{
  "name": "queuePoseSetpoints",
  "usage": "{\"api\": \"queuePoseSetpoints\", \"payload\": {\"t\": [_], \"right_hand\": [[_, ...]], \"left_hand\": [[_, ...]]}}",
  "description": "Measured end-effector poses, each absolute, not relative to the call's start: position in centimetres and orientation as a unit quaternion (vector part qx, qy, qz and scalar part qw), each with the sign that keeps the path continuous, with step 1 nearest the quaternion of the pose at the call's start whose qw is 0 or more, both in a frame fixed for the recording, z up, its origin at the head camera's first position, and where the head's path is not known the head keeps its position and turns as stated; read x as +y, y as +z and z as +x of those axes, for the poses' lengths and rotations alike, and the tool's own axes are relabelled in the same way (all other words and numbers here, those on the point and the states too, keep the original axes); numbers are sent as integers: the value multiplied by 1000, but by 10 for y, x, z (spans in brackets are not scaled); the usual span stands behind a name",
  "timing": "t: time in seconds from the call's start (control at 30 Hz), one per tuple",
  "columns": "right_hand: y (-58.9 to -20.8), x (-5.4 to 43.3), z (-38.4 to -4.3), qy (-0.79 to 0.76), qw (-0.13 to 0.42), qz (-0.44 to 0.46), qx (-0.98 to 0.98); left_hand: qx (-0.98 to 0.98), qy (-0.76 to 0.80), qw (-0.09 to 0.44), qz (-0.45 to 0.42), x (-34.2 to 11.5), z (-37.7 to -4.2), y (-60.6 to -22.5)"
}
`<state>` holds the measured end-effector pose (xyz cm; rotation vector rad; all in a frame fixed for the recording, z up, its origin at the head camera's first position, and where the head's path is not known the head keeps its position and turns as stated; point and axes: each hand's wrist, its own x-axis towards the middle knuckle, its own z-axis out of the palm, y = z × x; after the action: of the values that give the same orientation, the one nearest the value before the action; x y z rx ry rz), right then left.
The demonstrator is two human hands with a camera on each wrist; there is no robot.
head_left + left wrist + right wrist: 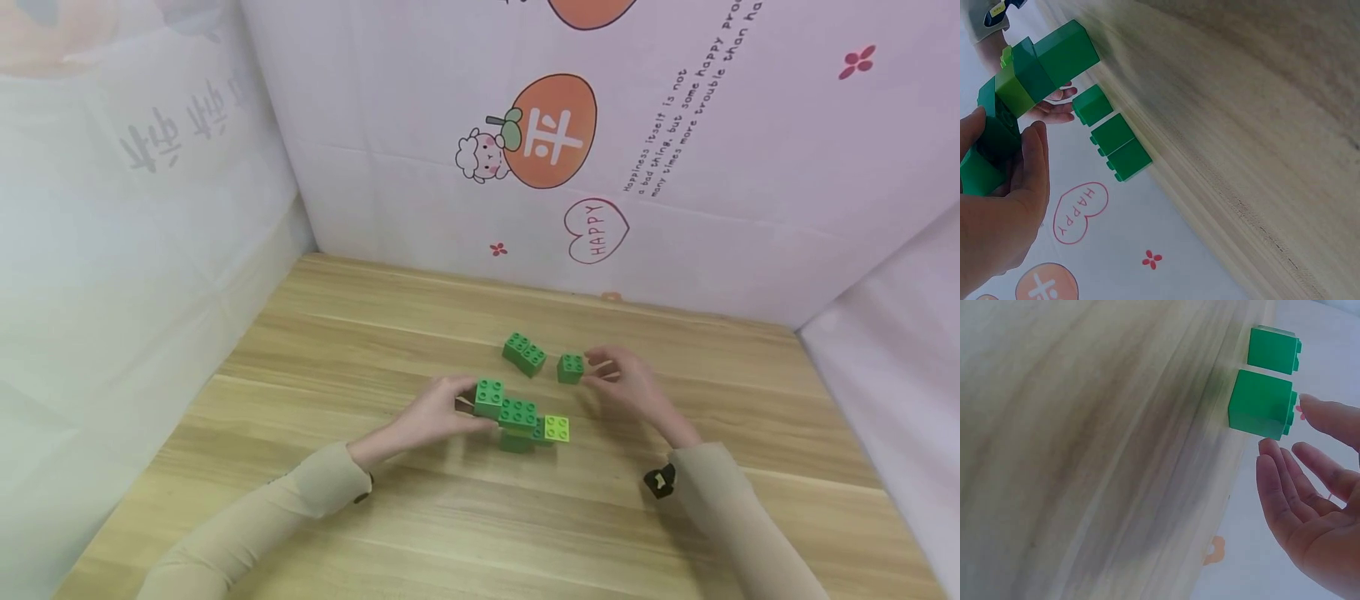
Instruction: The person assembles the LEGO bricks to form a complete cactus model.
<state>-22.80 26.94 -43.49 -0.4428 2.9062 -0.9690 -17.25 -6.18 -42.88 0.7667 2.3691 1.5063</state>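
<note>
My left hand (pixel 442 410) grips a joined build of green toy building blocks (pixel 517 412) between thumb and fingers. The build steps down from a block on top at the left to a yellow-green block (pixel 557 428) at the right; in the left wrist view a lime block (pixel 1014 92) shows midway along it. My right hand (pixel 626 385) has its fingers loosely spread just right of a single green block (pixel 570 368). In the right wrist view the fingertips (pixel 1266 447) lie right beside that block, with nothing between them and the thumb.
Two more green blocks (pixel 524 354) stand touching each other on the wooden table (pixel 360 333), left of the single one. A white printed cloth (pixel 405 167) rises behind the table's back edge, with more cloth at the left and right sides.
</note>
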Motion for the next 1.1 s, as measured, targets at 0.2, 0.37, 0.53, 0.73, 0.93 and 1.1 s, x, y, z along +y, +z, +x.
{"api": "queuePoseSetpoints", "payload": {"t": [0.2, 0.37, 0.53, 0.73, 0.93, 1.1], "right_hand": [[-437, 267, -232, -312, 39, -141, 939], [-438, 263, -236, -313, 52, -145, 937], [-439, 262, -238, -311, 55, -150, 937], [-440, 262, -238, -315, 51, -146, 936], [-444, 262, -238, -314, 46, -143, 938], [-446, 264, -235, -312, 55, -131, 939]], "left_hand": [[810, 513, 113, 260, -61, -171, -429], [812, 513, 114, 254, -61, -170, -427], [813, 512, 113, 254, -60, -169, -426], [810, 515, 112, 257, -60, -170, -426], [810, 515, 113, 257, -60, -169, -425], [812, 511, 111, 257, -61, -169, -425]]}}
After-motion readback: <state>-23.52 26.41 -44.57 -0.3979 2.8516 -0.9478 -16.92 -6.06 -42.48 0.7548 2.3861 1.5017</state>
